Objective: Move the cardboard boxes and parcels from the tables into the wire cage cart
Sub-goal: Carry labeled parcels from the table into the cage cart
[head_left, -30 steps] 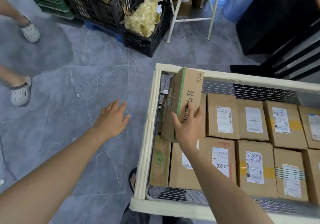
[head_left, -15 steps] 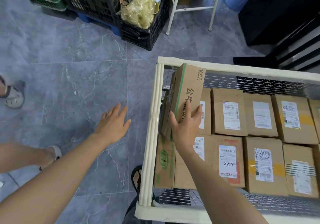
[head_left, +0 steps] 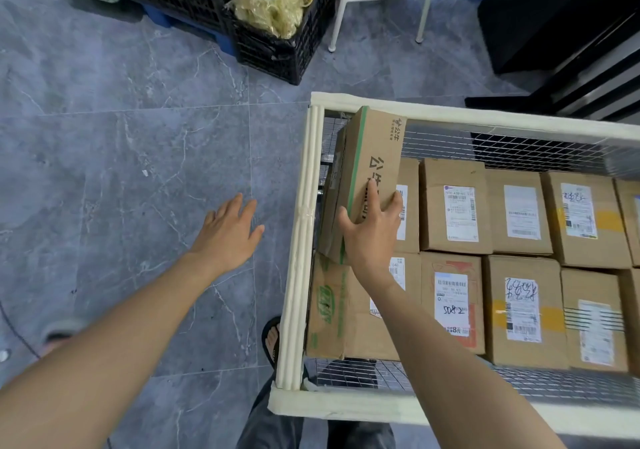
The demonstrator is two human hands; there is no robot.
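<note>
**Box gripped on edge in the cart's far left corner**

Head view. The right hand (head_left: 372, 226) grips the box (head_left: 375, 157) at its lower end. Its fingers are spread across the printed face, the thumb is hooked on the green-taped edge, and the little finger sits at the opposite edge. The box is inside the cart (head_left: 304, 240), tilted on edge in the far left corner. Its upper end is up by the padded far rim and its lower end is down on the parcels (head_left: 453, 206).

Those parcels fill the cart in two rows, side by side and touching, most with white labels facing up. The near left one carries a green logo (head_left: 327, 303).

The left hand (head_left: 225, 232) hovers palm down over the floor (head_left: 121, 154), just outside the cart's left rim. Its fingers are straight and loosely spread, and it holds nothing.

The floor is grey veined tile. A black crate (head_left: 277, 50) with pale yellow stuffing (head_left: 273, 1) stands beyond the cart, with white stool legs (head_left: 337, 5) beside it. A dark cabinet (head_left: 540, 15) is at the far right. A foot in a sandal (head_left: 272, 337) is just beside the cart's near left corner.
</note>
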